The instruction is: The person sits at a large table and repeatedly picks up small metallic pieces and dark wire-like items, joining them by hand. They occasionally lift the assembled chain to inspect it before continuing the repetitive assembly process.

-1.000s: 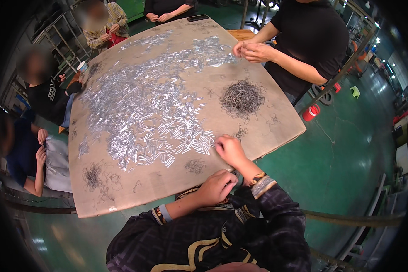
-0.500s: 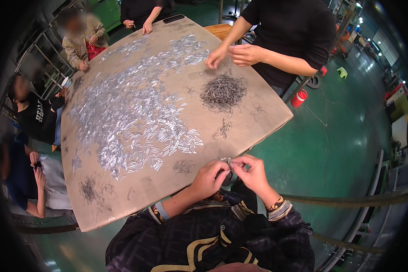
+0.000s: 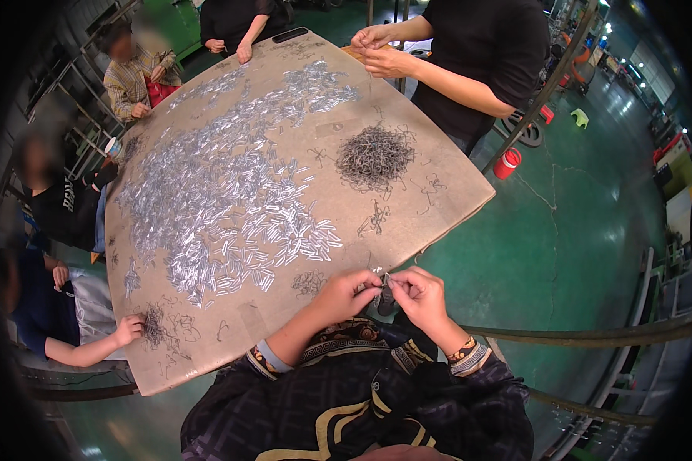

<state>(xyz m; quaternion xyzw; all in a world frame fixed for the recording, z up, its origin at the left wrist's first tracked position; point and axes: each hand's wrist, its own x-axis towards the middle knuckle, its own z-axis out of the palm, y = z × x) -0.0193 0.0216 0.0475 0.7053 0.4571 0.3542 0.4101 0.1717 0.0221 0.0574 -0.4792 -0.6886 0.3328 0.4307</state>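
Note:
At the near edge of the table, my left hand (image 3: 340, 296) is closed in a pinch, and what its fingertips hold is too small to make out. Facing it, my right hand (image 3: 424, 298) pinches a small silvery metal piece (image 3: 387, 277) between thumb and forefinger. The fingertips of both hands almost meet. Just left of my hands lies a small patch of dark wire pieces (image 3: 309, 283). Farther off, short shiny metal pieces (image 3: 223, 207) spread widely over the brown table top (image 3: 331, 157). A dense heap of dark bent wire hooks (image 3: 375, 157) lies to their right.
Co-workers sit or stand around the table; one co-worker's hand (image 3: 129, 329) is at a dark wire pile (image 3: 155, 326) at the near left corner. A phone (image 3: 291, 35) lies at the far edge. A red container (image 3: 507, 163) stands on the green floor at right.
My hands have drawn slightly apart at the fingertips. The near-left co-worker has reached a hand to the wire pile. The co-worker at the far right has moved both hands back from the heap.

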